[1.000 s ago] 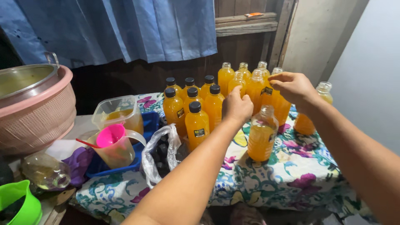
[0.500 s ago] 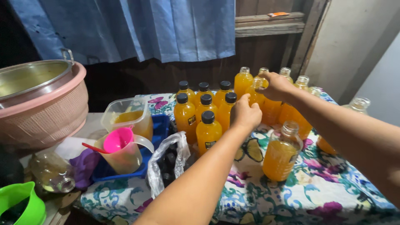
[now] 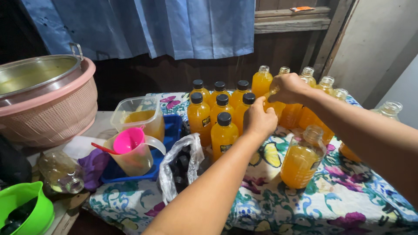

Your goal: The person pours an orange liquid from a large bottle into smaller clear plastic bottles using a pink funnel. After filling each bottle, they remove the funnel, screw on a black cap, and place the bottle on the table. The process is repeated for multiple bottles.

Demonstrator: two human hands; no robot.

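My left hand (image 3: 260, 121) grips the body of an orange juice bottle (image 3: 273, 106) in the middle of the group on the table. My right hand (image 3: 289, 88) is closed over that bottle's top, which is hidden. Just to the left stand several juice bottles with black caps (image 3: 223, 132). Behind and to the right are several uncapped juice bottles (image 3: 261, 81). Another uncapped bottle (image 3: 302, 158) stands alone in front, under my right forearm.
A plastic bag of black caps (image 3: 180, 164) lies by a blue tray (image 3: 172, 127) holding a jug with a pink funnel (image 3: 130, 150) and a clear tub (image 3: 138, 114). A pink basket with a metal pot (image 3: 52, 109), a green bucket (image 3: 24, 209) and a floral tablecloth (image 3: 348, 200) are around.
My view has swung and dropped a little. Both hands have drawn closer together on the same bottle, the right hand settling over its top.
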